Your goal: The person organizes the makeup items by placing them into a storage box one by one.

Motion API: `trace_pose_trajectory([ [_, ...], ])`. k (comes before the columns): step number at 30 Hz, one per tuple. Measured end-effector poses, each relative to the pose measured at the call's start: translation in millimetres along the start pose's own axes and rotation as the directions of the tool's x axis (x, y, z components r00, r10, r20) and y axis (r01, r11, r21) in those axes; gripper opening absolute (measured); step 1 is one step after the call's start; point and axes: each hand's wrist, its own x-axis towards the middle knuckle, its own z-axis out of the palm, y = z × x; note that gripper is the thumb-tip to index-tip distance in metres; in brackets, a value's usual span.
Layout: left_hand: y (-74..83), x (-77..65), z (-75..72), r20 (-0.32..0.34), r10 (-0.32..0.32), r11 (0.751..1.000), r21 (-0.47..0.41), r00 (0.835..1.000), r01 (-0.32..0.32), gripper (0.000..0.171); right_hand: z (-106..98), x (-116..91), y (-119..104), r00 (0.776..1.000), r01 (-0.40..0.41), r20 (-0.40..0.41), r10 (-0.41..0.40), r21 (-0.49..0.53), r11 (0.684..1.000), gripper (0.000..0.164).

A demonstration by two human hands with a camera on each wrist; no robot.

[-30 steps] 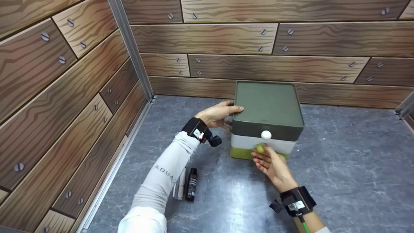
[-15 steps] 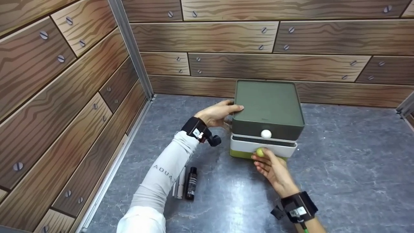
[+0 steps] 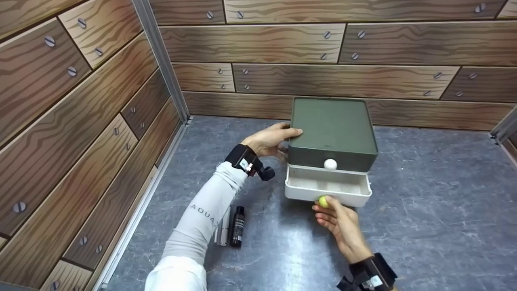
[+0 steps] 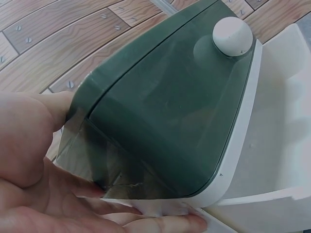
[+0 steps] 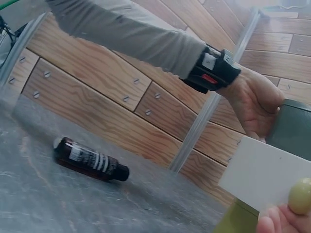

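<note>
A stacked drawer box has a dark green top tier (image 3: pixel 333 125) with a white round knob (image 3: pixel 330 164). Below it a white drawer (image 3: pixel 301 193) stands pulled out toward me, and its visible inside holds nothing. My right hand (image 3: pixel 343 228) pinches the drawer's yellow-green knob (image 3: pixel 323 201) between thumb and fingers. At the box's left side my left hand (image 3: pixel 266 139) holds on, one digit over the top edge and other fingers along the side, as the left wrist view also shows. An olive-green bottom tier (image 5: pixel 238 218) appears beneath the drawer in the right wrist view.
Left of the box, near my left forearm, a small black bottle (image 3: pixel 238 227) lies beside slim whitish sticks (image 3: pixel 224 230) on the grey marbled surface (image 3: pixel 436 210). Wood-patterned walls (image 3: pixel 258 44) close off the back and left.
The white drawer has slid out toward me from nearly closed, exposing its interior. My right hand has moved nearer with the knob. My left hand has stayed against the box.
</note>
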Motion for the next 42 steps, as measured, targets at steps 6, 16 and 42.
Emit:
trace_pose_trajectory([
  [6,-0.2,0.3,-0.2,0.004,0.008,1.0,0.007,1.0,-0.008,0.056,-4,-11,4,1.0,-0.004,-0.008,0.003,-0.044,0.999,0.025],
  [16,0.5,-1.4,1.0,0.008,0.016,1.0,0.015,1.0,-0.016,0.063,-10,-26,8,1.0,-0.023,0.005,0.023,-0.086,0.996,0.028],
  [42,-1.1,-1.0,1.1,-0.023,0.017,0.999,0.029,1.0,-0.017,0.066,-22,-57,22,0.976,-0.117,0.163,0.142,-0.155,0.981,0.039],
])
